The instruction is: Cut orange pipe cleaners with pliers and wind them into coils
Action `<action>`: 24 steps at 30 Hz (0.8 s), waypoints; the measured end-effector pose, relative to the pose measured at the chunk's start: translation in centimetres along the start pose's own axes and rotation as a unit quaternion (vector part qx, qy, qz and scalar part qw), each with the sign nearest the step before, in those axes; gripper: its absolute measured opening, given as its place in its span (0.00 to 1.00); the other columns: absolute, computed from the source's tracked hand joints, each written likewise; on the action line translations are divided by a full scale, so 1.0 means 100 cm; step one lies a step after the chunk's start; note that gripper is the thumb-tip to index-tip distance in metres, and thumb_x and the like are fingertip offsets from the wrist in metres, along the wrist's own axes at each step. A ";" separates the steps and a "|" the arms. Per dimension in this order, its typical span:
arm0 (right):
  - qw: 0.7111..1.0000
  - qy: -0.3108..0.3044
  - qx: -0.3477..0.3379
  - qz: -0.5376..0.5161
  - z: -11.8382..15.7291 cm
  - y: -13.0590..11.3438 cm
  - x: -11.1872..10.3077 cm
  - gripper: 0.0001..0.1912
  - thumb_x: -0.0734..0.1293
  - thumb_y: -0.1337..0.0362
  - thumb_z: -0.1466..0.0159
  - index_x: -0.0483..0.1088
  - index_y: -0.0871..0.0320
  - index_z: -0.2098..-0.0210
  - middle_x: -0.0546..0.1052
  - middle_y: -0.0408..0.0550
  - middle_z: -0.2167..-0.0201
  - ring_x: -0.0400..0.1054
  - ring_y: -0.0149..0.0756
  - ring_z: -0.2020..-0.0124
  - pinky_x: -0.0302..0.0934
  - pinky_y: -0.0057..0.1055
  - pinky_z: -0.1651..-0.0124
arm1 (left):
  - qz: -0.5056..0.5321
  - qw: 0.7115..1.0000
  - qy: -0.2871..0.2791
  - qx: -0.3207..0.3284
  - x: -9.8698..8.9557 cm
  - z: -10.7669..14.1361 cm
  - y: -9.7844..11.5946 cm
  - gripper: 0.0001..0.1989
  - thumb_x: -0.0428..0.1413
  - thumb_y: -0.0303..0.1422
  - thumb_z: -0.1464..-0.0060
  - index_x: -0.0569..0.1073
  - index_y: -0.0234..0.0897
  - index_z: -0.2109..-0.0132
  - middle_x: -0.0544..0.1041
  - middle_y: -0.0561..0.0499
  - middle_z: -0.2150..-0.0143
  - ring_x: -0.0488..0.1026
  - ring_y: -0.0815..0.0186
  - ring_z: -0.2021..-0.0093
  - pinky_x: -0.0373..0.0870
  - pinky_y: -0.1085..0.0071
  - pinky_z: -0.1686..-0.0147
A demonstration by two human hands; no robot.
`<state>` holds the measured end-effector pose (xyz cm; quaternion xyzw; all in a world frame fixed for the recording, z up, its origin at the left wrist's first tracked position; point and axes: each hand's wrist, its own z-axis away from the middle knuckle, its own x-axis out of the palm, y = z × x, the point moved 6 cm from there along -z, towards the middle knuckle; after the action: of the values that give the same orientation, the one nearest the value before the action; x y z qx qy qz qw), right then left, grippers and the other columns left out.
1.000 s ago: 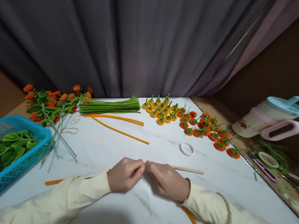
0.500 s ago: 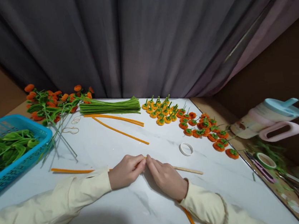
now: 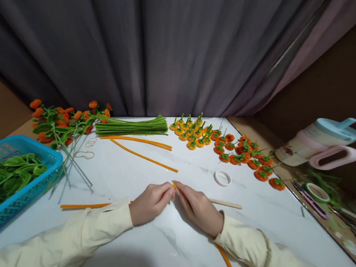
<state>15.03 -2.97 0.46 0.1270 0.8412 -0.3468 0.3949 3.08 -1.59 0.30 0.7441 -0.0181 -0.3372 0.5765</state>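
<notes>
My left hand [image 3: 152, 203] and my right hand [image 3: 197, 204] meet fingertip to fingertip above the white table. Both are closed, pinching a yellow-orange pipe cleaner [image 3: 174, 185] of which only a small bit shows between the fingertips. One orange pipe cleaner strip [image 3: 83, 205] runs along behind my left forearm, and another strip [image 3: 227, 263] emerges from under my right sleeve. Whether either joins the pinched piece is hidden. A thin wooden stick [image 3: 227, 204] lies just beyond my right hand, partly covered by it.
Farther back lie green pipe cleaners [image 3: 132, 127], orange pipe cleaners [image 3: 143, 155], yellow flower heads [image 3: 192, 144] and orange flower heads [image 3: 240, 157]. A white ring [image 3: 216, 179] is right of centre. A blue basket [image 3: 51, 167] of leaves stands left, a tumbler [image 3: 300, 145] right.
The fingertips have shifted slightly, and more of the yellow-orange piece shows between them. Everything else keeps its place, apart from a slight shift of the view.
</notes>
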 end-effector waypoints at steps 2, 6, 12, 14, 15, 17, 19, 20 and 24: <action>1.000 -0.012 -0.010 0.020 0.001 0.000 0.002 0.16 0.48 0.66 0.28 0.55 0.62 0.43 0.74 0.51 0.64 0.72 0.35 0.66 0.68 0.29 0.66 | 0.001 1.000 -0.001 -0.001 0.000 0.000 -0.001 0.14 0.40 0.34 0.39 0.61 0.37 0.71 0.62 0.58 0.80 0.58 0.74 0.79 0.58 0.78 0.76; 0.991 -0.026 -0.051 0.118 0.004 -0.002 0.005 0.18 0.48 0.70 0.29 0.52 0.66 0.40 0.71 0.48 0.70 0.68 0.34 0.74 0.63 0.28 0.75 | 0.003 1.000 -0.006 0.000 0.000 -0.001 0.000 0.14 0.40 0.33 0.39 0.61 0.37 0.72 0.62 0.58 0.80 0.58 0.74 0.80 0.57 0.78 0.76; 0.964 -0.008 -0.124 0.236 0.002 -0.013 0.003 0.24 0.47 0.75 0.30 0.42 0.74 0.36 0.69 0.49 0.72 0.64 0.34 0.76 0.57 0.29 0.80 | 0.007 1.000 -0.009 0.001 0.002 0.000 -0.001 0.13 0.40 0.33 0.39 0.60 0.37 0.71 0.61 0.58 0.81 0.56 0.74 0.81 0.56 0.78 0.78; 0.959 -0.017 -0.137 0.246 0.001 -0.016 0.002 0.24 0.46 0.76 0.31 0.41 0.76 0.36 0.68 0.50 0.71 0.64 0.35 0.75 0.58 0.28 0.80 | 0.002 1.000 -0.006 0.007 0.001 0.000 0.000 0.13 0.41 0.33 0.40 0.60 0.37 0.72 0.60 0.58 0.81 0.56 0.74 0.81 0.56 0.78 0.78; 0.958 -0.021 -0.142 0.249 0.000 -0.018 0.001 0.24 0.45 0.76 0.31 0.40 0.77 0.36 0.68 0.50 0.71 0.64 0.35 0.74 0.58 0.29 0.80 | 0.000 1.000 -0.006 0.010 0.001 0.000 0.000 0.13 0.41 0.33 0.40 0.60 0.37 0.72 0.60 0.58 0.81 0.56 0.74 0.81 0.56 0.78 0.78; 0.955 -0.025 -0.149 0.255 0.000 -0.019 0.000 0.24 0.44 0.75 0.31 0.39 0.78 0.36 0.68 0.51 0.71 0.64 0.36 0.74 0.58 0.29 0.80 | 0.001 1.000 -0.010 0.012 0.001 0.000 0.001 0.12 0.41 0.33 0.40 0.61 0.37 0.71 0.60 0.58 0.81 0.56 0.74 0.81 0.56 0.78 0.77; 0.953 -0.023 -0.153 0.260 0.000 -0.020 -0.001 0.25 0.43 0.75 0.31 0.38 0.79 0.36 0.68 0.51 0.71 0.63 0.35 0.75 0.58 0.29 0.80 | 0.012 1.000 -0.015 0.012 0.001 0.000 0.001 0.13 0.41 0.33 0.39 0.61 0.37 0.71 0.61 0.58 0.81 0.58 0.74 0.80 0.57 0.78 0.76; 0.953 -0.021 -0.153 0.262 0.000 -0.019 -0.001 0.25 0.43 0.76 0.31 0.38 0.79 0.35 0.68 0.51 0.72 0.63 0.35 0.75 0.58 0.29 0.80 | 0.020 1.000 -0.016 0.012 0.001 0.000 0.002 0.13 0.40 0.33 0.39 0.61 0.37 0.72 0.62 0.58 0.81 0.59 0.74 0.80 0.58 0.78 0.75; 0.955 -0.014 -0.150 0.255 0.001 -0.019 0.000 0.26 0.43 0.76 0.32 0.36 0.79 0.35 0.67 0.50 0.73 0.62 0.34 0.77 0.57 0.28 0.81 | 0.048 0.999 -0.017 0.012 0.000 0.000 0.003 0.15 0.40 0.34 0.38 0.62 0.36 0.72 0.62 0.58 0.81 0.60 0.73 0.79 0.60 0.77 0.73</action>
<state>14.21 -4.41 1.34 0.2717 0.8176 -0.1056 0.4964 3.18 -1.66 0.57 0.7435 -0.0679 -0.3220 0.5822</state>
